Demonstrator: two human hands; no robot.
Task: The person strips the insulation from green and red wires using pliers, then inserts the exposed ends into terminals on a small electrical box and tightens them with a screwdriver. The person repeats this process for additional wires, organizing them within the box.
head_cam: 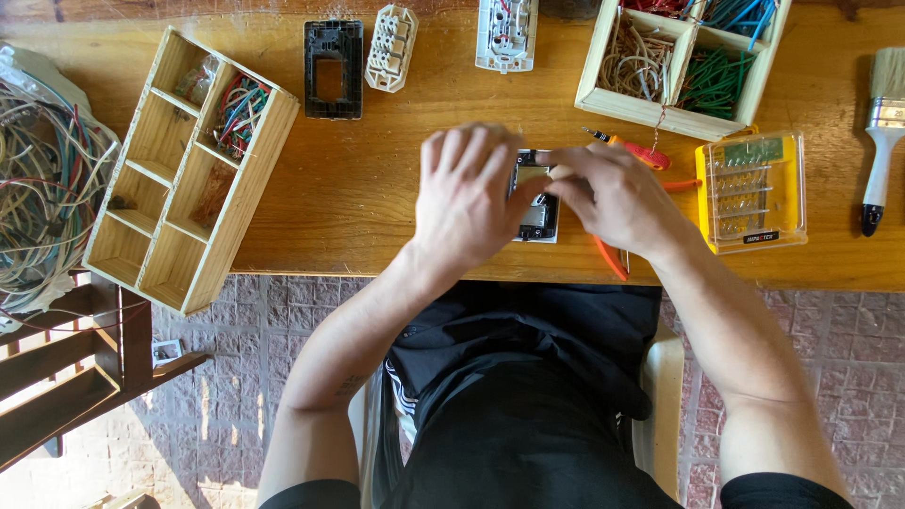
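Note:
My left hand [464, 193] and my right hand [615, 196] meet over a small white and black electrical switch module [537, 215] near the front edge of the wooden table [377, 188]. Both hands grip it, left fingers curled over its left side, right fingers pinching its top. An orange-handled screwdriver [641, 153] lies just behind my right hand. Orange plier handles [610, 256] poke out under my right wrist.
A yellow screwdriver-bit case [752, 191] sits right of my hands, a paintbrush [881, 132] at far right. A wooden divider tray [179, 170] and wire bundle [42, 179] lie left. A black frame [333, 68], white modules [391, 47] [506, 33] and wire box [683, 57] stand behind.

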